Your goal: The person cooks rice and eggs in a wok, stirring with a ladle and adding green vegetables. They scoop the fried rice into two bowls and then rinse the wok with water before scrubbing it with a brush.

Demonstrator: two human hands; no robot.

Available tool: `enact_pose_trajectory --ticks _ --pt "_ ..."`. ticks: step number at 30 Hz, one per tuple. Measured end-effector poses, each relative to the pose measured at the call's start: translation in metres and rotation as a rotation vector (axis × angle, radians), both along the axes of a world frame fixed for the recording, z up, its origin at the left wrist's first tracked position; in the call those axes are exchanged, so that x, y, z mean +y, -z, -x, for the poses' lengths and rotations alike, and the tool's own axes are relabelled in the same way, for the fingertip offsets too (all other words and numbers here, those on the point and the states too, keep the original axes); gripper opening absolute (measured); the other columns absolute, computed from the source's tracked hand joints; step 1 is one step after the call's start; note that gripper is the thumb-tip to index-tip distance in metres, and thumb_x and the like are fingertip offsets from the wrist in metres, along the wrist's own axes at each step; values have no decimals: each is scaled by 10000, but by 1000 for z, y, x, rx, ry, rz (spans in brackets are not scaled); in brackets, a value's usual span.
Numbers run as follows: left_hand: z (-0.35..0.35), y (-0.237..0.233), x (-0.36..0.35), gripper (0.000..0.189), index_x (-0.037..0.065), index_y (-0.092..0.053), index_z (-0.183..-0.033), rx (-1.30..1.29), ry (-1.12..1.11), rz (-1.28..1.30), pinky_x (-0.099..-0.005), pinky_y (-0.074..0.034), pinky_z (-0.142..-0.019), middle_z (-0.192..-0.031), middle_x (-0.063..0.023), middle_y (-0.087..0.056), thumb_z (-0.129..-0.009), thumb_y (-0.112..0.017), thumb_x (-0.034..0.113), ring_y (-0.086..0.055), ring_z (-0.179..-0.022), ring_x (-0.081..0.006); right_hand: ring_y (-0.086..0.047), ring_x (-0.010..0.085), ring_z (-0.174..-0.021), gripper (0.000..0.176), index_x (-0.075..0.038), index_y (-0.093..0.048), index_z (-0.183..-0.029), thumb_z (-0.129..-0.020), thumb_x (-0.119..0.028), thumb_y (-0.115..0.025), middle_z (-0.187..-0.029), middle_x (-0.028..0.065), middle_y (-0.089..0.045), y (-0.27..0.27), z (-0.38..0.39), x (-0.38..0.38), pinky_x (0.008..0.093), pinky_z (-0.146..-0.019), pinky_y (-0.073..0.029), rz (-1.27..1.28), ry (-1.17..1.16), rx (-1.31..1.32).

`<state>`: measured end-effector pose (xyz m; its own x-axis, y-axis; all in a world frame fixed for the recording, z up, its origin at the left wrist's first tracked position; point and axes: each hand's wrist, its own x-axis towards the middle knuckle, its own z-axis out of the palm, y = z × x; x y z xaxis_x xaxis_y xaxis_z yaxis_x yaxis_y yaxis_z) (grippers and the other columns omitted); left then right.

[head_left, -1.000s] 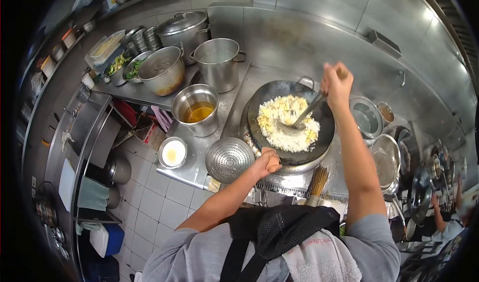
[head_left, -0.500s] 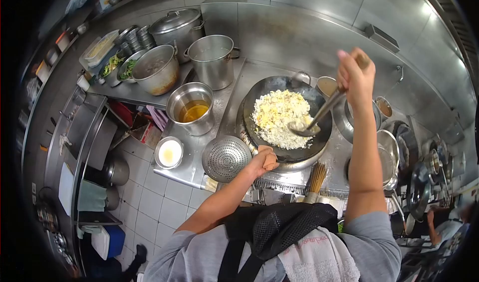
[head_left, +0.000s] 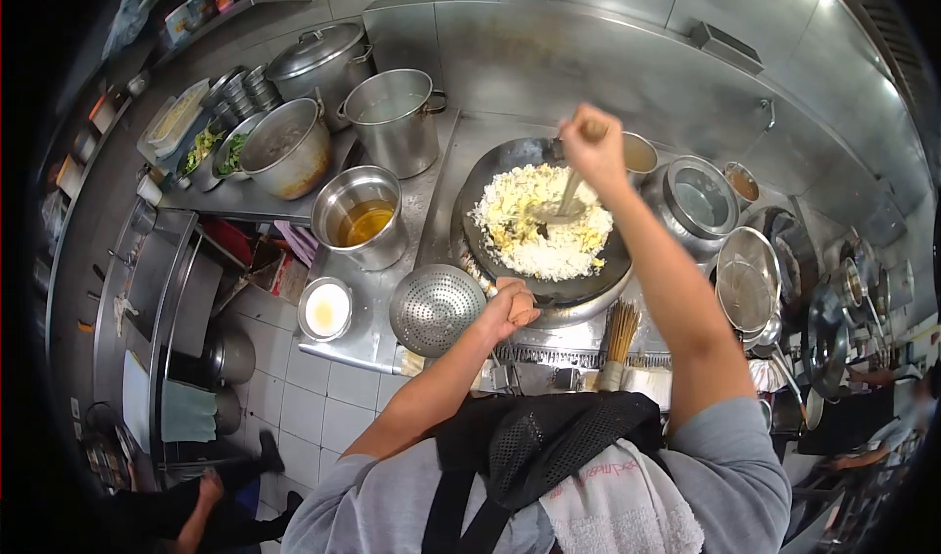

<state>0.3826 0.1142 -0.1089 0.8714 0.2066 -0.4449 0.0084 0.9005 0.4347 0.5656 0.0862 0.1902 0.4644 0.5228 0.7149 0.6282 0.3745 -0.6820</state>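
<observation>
A dark wok (head_left: 616, 263) stands on the stove, with white rice and yellow egg bits (head_left: 534, 248) heaped inside. My right hand (head_left: 598, 149) is closed round the upper end of a metal ladle (head_left: 569, 193). The ladle slants down into the rice, its bowl blurred and partly covered by grains. At the wok's near left edge, my left hand (head_left: 506, 317) is closed on a folded orange-brown cloth (head_left: 520, 299) against the rim; whatever lies under the cloth is hidden. Just left of that hand rests a round perforated strainer (head_left: 436, 309).
Left of the wok are a pot of amber liquid (head_left: 365, 224) and a bowl (head_left: 325, 311) with pale contents. A bamboo brush (head_left: 620, 338) stands at the stove's front. Metal pots (head_left: 701, 196) and a mesh strainer (head_left: 747, 284) sit right. Other people (head_left: 201, 515) are at both lower sides.
My right hand has swung left, carrying the ladle from the rice's right side into its middle. The rice is spread differently. My left hand keeps its hold. Another person has come in at lower left.
</observation>
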Motion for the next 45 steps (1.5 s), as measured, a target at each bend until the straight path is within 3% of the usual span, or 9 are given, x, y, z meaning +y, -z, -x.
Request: enact_pose_trajectory --ticks 6,10,16,23,29,32,34,39,45 --pt "6 6 -3 99 126 -549 -984 -32 -5 13 -468 -607 -663 -841 -106 -623 -953 -583 214 -633 -721 -258 -427 49 -421 341 -96 -456 -666 -921 -121 -681 -521 -29 -469 -112 58 -63 243 -396 -336 47 -131 268" --pt "4 9 -3 72 123 -552 -940 56 -2 15 -459 -609 -649 -834 -113 -622 -920 -601 172 -632 -721 -272 -422 54 -425 371 -98 -437 -647 -916 -80 -692 -521 -29 -457 -6 -7 -55 240 -393 -321 -204 -73 291" --pt "6 4 -1 87 133 -542 -958 55 35 3 -467 -609 -653 -840 -99 -603 -904 -603 163 -612 -686 -260 -329 64 -388 390 -145 -361 -653 -949 -76 -605 -511 -61 -330 -112 -26 -146 254 -368 -242 -240 -32 383" --pt "23 -6 -15 125 99 -537 -953 27 -5 87 -449 -600 -627 -847 -104 -595 -935 -607 202 -615 -687 -276 -336 84 -390 366 -132 -403 -659 -921 -116 -657 -511 -24 -371 -9 -42 -103 274 -372 -282 -394 -51 602" --pt "82 -59 -58 111 122 -545 -859 -36 14 146 -430 -540 -593 -765 -82 -607 -932 -603 183 -581 -624 -248 -367 87 -401 325 -131 -433 -701 -921 -157 -670 -526 -41 -386 -155 31 -107 269 -382 -303 -158 -136 542" --pt "42 -76 -47 164 116 -533 -859 156 -18 92 -401 -522 -592 -759 -85 -593 -965 -560 238 -541 -586 -237 -434 77 -409 290 -112 -482 -719 -929 -178 -669 -535 -27 -458 -93 52 -68 256 -388 -336 -48 -14 402" --pt "58 -3 -42 131 84 -545 -973 -120 -70 28 -406 -564 -635 -857 -87 -608 -985 -531 214 -619 -711 -224 -454 73 -411 282 -96 -504 -712 -935 -163 -663 -540 -9 -504 -40 22 -53 255 -384 -349 -133 -54 388" --pt "144 16 -76 146 100 -549 -974 127 37 -56 -411 -547 -613 -827 -102 -619 -961 -582 241 -619 -709 -257 -428 77 -414 340 -100 -483 -687 -920 -215 -702 -548 -14 -467 -128 23 -98 250 -403 -371 -144 -41 457" --pt "93 -35 -36 60 93 -535 -956 32 1 61 -447 -570 -593 -838 -108 -620 -928 -565 136 -618 -687 -255 -415 59 -441 389 -128 -443 -715 -933 -308 -711 -562 -34 -438 -170 71 -104 249 -428 -378 -11 -104 351"
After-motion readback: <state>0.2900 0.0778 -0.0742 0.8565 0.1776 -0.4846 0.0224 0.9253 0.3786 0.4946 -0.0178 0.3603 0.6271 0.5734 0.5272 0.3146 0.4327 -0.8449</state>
